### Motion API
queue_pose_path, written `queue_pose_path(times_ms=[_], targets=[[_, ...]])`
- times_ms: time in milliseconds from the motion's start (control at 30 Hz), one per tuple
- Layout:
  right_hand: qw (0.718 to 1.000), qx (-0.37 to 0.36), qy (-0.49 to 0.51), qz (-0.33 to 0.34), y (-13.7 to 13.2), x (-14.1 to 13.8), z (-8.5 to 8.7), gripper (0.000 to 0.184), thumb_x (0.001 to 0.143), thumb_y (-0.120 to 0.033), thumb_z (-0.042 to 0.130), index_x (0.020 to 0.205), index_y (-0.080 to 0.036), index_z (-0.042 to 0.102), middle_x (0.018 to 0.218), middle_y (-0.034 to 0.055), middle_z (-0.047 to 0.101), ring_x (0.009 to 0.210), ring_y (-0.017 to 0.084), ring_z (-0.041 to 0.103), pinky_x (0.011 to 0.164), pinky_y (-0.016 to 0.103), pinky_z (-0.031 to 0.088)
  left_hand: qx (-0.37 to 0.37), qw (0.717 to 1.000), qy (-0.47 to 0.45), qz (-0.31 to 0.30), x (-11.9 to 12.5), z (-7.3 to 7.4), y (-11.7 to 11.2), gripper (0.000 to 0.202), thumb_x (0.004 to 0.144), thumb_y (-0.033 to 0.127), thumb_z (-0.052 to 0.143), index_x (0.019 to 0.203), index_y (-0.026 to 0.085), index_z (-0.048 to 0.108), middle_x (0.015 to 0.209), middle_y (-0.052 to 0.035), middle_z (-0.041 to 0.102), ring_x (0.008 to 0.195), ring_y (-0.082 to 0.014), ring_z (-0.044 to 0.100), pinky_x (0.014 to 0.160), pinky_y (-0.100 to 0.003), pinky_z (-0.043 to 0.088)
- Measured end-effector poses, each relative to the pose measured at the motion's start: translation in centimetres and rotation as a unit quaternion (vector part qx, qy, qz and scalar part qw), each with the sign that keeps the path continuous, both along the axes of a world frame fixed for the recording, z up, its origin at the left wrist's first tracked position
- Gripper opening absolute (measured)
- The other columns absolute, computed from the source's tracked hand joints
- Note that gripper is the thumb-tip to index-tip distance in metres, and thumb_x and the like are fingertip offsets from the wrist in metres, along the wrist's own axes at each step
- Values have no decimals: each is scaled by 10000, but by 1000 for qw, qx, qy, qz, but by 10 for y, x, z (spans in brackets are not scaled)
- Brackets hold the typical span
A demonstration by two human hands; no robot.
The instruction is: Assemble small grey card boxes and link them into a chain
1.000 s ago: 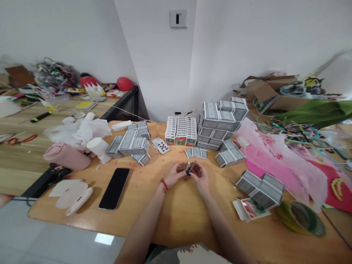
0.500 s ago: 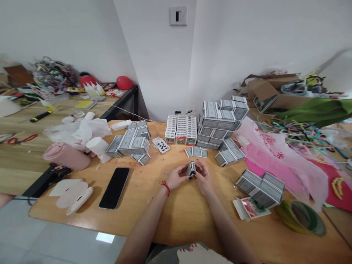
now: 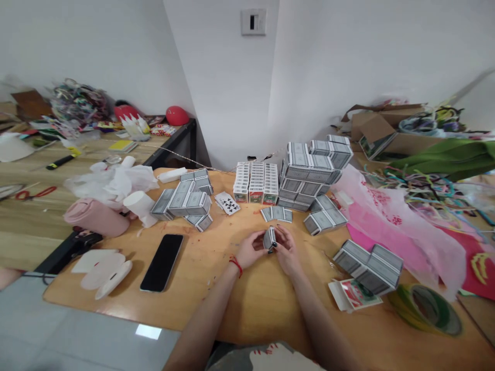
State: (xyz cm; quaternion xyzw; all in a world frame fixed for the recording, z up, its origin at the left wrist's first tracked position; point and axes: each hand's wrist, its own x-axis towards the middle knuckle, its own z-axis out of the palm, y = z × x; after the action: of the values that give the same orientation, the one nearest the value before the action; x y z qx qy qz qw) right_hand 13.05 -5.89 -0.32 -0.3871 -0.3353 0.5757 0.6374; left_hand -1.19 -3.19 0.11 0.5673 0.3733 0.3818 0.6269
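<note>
Counted two bare hands at the near side, forearms cut off below; one red cord (image 3: 235, 265) on the left wrist. Held between left hand (image 3: 249, 251) and right hand (image 3: 288, 251), over the middle of the wooden table (image 3: 251, 314): one small folded piece of grey card (image 3: 269, 238), patterned, angular; fingers of both hands curled and pinched on it, some far fingertips hidden. To the right, one ring-shaped roll of tape (image 3: 404, 309), yellow-green; one open card box (image 3: 359, 294), partly hidden by one block of grey card cubes (image 3: 369, 265). To the left, one black phone (image 3: 161, 263), flat, glassy; three pale pieces (image 3: 101, 271), one squarish, two rounded, material unclear. Beyond the hands, about three flat grey cards (image 3: 277, 213); beside them, a small spread of playing cards (image 3: 229, 204), clubs on top, number hard to read. Farther, three stacks of card boxes (image 3: 256, 183), layers too fine to count. On either side, one cluster of cubes (image 3: 187, 198) at left and one stepped tower (image 3: 307, 170) at right, rear parts hidden. Off left, one soft pink roll (image 3: 96, 218), crumpled plastic (image 3: 116, 183); off right, sheer pink fabric (image 3: 402, 226), wrinkled. Farthest, one switch (image 3: 253, 22) on the white wall (image 3: 224, 77).
</note>
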Motion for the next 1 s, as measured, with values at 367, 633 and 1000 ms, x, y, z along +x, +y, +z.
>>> queue_pose_path(times_ms=[367, 633, 1000], targets=[[995, -67, -74, 19, 3, -2, -7, 369, 633, -361, 640, 975, -222, 622, 1047, 55, 615, 981, 228, 540, 896, 417, 368, 172, 966, 154, 112, -3, -5, 0, 546, 617, 109, 610, 1135, 211, 471, 1203, -84, 463, 1122, -207, 432, 957, -415, 366], [992, -62, -114, 6, 8, -2, -15, 282, 644, -369, 616, 891, -237, 652, 932, 34, 649, 880, 217, 567, 792, 370, 429, 207, 954, 175, 129, -3, -5, -2, 545, 611, 84, 583, 1129, 216, 478, 1182, -67, 473, 1119, -208, 418, 982, -423, 321], [987, -104, -66, 103, 10, 3, -6, 281, 653, -416, 610, 834, -205, 646, 818, 20, 646, 776, 183, 563, 710, 310, 431, 174, 971, 132, 92, -6, -3, -2, 565, 600, 47, 561, 1129, 226, 473, 1207, -64, 456, 1141, -210, 403, 984, -416, 327]])
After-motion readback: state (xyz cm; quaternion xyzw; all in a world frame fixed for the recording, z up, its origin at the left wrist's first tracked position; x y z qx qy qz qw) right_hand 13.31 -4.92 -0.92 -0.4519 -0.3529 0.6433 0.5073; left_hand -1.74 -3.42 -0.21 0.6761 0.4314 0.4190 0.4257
